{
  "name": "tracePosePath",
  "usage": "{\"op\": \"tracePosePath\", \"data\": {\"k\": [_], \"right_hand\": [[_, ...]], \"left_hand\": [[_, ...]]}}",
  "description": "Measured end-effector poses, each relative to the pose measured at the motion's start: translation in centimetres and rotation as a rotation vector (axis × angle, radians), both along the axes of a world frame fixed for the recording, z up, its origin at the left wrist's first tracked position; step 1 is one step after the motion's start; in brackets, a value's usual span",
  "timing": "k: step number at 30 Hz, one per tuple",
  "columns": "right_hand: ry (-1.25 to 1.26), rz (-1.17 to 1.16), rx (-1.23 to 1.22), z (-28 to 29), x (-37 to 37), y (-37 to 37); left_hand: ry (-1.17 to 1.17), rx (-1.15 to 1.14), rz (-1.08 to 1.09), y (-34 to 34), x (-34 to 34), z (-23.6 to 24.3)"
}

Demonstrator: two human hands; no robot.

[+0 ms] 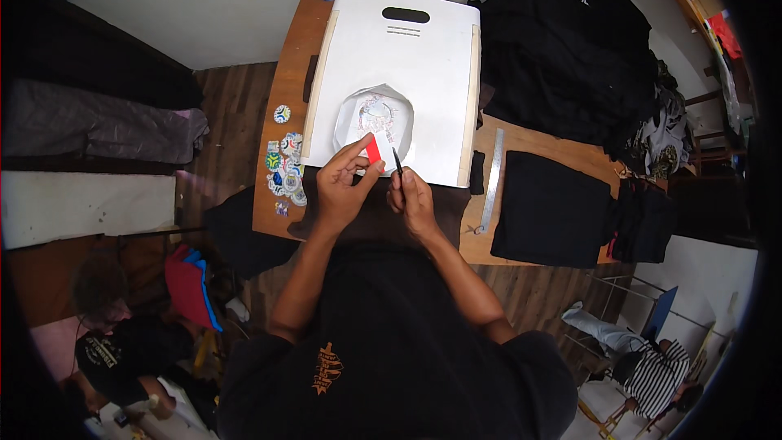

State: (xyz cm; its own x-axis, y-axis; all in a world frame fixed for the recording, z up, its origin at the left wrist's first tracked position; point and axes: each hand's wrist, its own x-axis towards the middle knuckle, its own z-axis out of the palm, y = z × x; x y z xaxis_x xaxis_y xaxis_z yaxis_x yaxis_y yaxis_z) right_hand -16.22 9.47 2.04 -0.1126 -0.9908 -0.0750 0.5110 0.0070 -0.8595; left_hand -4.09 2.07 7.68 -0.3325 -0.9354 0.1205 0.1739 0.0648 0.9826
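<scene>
Centrally, in the head view, the left hand (344, 186) pinches a red-and-white piece (375, 151) between thumb and fingers, at six o'clock of the white dish (343, 120); the right hand (415, 202), at five, has its fingers closed round a slim dark tool (397, 160), tip toward twelve. From where I stand, good practice would be: piece taut, fingertips clear of the tip.

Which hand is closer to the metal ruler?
Right. The right hand is to the left of the ruler, not touching it; the left hand is farther off on that same side, beyond the right one.
</scene>
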Motion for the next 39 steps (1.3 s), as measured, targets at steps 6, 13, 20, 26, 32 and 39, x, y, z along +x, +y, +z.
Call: {"op": "tracePosePath", "data": {"k": [6,13,20,26,32,39], "right_hand": [[-0.026,0.021,0.008,-0.01,0.18,-0.1],[-0.018,0.012,0.0,-0.21,0.34,-0.22],[-0.01,-0.008,0.008,-0.12,0.26,-0.03],[0.006,0.002,-0.002,-0.23,-0.03,-0.02],[0.002,-0.003,-0.005,-0.32,-0.11,-0.18],[0.003,-0.018,0.008,0.24,-0.22,0.02]], "left_hand": [[0.001,0.002,-0.014,-0.1,0.3,-0.29],[0.001,0.034,-0.012,-0.04,0.21,-0.13],[-0.007,0.041,-0.017,0.07,0.23,-0.35],[0.0,0.044,-0.016,0.14,0.02,-0.25],[-0.014,-0.006,-0.049,0.12,-0.15,-0.17],[0.006,0.016,-0.028,0.16,-0.25,-0.47]]}}
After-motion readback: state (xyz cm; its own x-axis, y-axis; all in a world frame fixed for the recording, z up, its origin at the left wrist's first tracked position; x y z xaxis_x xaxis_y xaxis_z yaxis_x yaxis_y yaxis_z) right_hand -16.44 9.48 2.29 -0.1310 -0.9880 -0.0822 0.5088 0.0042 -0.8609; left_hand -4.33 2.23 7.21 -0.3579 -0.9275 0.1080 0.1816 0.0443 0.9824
